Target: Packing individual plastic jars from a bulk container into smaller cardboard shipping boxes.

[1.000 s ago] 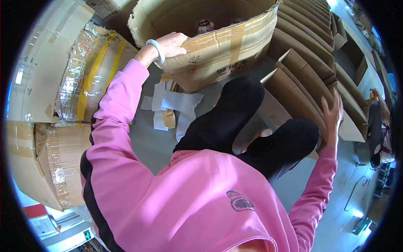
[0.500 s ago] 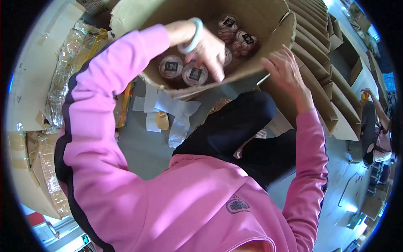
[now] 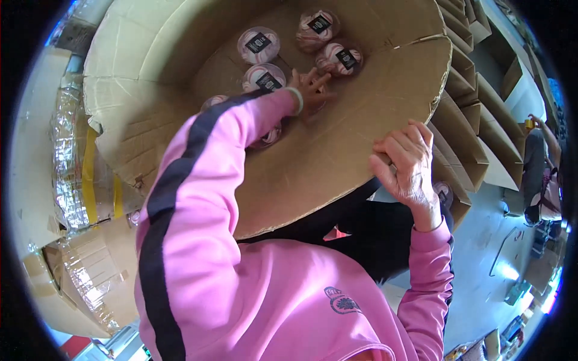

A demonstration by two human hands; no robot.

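A large open cardboard box [image 3: 337, 174] is tipped toward me, showing its inside. Several round pink-and-white wrapped packages with dark labels lie on its bottom, among them one [image 3: 259, 43] at the back and one [image 3: 344, 58] to the right. My left hand [image 3: 310, 90], on a pink sleeve with a black stripe, reaches deep inside with fingers spread, touching the packages around it. Another package [image 3: 271, 135] peeks out under that forearm. My right hand [image 3: 406, 165] grips the box's near right rim.
A row of folded cardboard boxes [image 3: 475, 138] stands along the right. Film-wrapped cartons with yellow tape [image 3: 75, 174] are stacked on the left. Another person [image 3: 539, 174] works at the far right on the grey floor [image 3: 481, 253].
The box has tipped further toward me and fills more of the view. My left arm has gone deeper in among the packages. My right hand has moved onto the near rim.
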